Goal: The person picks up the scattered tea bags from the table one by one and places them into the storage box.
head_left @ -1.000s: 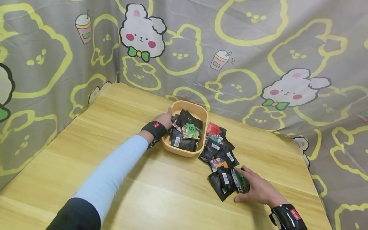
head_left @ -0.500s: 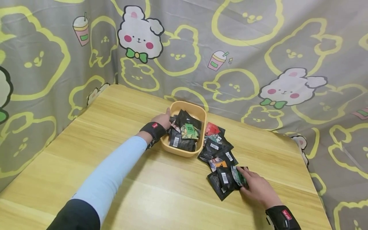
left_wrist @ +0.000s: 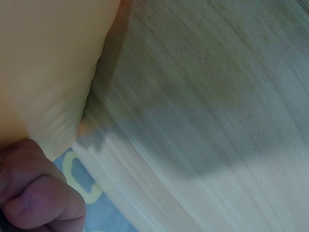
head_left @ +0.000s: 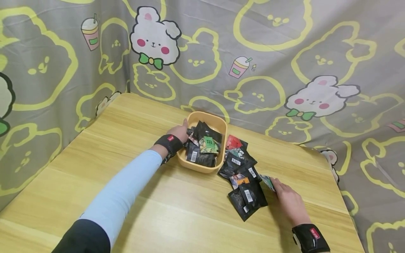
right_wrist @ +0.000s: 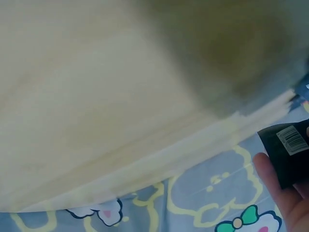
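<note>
1. Black, with a barcode toward the right wrist view and a green-patterned other side: one sachet point(head_left: 267, 182), pinched in right hand point(head_left: 290, 202). Tilted, nearly edge-on from the head view; apparently lifted off the table.
2. From right hand, projecting forward and left beyond the fingertips. Visible edge slanting that same way; true long axis hard to judge at this angle.
3. In right hand: digits drawn together on the sachet, little gap showing.
4. Just left of right hand: loose sachets point(head_left: 245, 171), overlapping, some barcode up, others with red or orange labels. Strung forward and left, as far as bin's right wall; touching it or just beside, cannot tell.
5. Farther forward-left of right hand, past that heap: yellow-orange bin point(head_left: 200, 169), long axis roughly fore-and-aft. Inside, a jumble of black sachets point(head_left: 205, 160), green label uppermost.
6. On bin's left wall: left hand point(head_left: 178, 133), fingers curled, gripping by the look of it; wrap over rim partly hidden.
7. Relation that matters, as judged: held sachet to bin, forward-left across the heap. Right hand nearer the sachet, left hand nearer the bin, on its opposite side.
8. Beneath everything, wood-grain table point(head_left: 158, 211); ahead of both hands, printed curtain point(head_left: 202, 49).
</note>
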`<control>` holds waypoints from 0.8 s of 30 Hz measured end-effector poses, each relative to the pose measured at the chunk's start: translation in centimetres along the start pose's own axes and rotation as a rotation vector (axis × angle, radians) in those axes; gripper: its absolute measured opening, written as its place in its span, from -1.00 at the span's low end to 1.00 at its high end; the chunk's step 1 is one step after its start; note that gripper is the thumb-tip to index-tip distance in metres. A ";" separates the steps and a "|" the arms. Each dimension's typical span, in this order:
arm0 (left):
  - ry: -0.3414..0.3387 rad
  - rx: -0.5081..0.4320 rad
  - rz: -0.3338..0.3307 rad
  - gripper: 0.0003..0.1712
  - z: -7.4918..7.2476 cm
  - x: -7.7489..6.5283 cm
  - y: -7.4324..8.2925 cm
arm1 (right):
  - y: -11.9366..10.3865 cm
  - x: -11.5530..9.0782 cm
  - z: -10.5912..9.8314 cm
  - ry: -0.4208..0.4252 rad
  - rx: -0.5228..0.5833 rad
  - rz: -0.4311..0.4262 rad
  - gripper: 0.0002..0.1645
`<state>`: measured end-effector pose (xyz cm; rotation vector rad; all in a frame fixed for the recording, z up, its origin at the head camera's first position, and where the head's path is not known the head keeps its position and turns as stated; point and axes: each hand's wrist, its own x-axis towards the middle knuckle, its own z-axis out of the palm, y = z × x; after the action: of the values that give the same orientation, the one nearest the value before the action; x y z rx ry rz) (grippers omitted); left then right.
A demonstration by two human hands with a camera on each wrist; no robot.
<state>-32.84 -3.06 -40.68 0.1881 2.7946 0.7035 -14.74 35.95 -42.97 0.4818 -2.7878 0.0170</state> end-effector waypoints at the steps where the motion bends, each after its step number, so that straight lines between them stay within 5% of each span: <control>1: -0.001 0.000 -0.001 -0.16 0.0 0.0 0.0 | 0.0 0.4 -0.1 0.021 0.002 0.000 -0.40; 7: -0.002 -0.002 -0.003 -0.17 -0.1 -0.2 0.1 | -0.8 3.6 -0.7 0.100 0.012 -0.034 -0.38; 24: 0.024 0.046 0.020 -0.17 0.0 0.0 0.0 | -9.6 14.1 -1.6 0.047 0.019 -0.293 -0.43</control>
<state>-32.84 -3.04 -40.69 0.2181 2.8374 0.6502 -23.71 22.40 -37.55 0.8776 -2.6462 -0.0105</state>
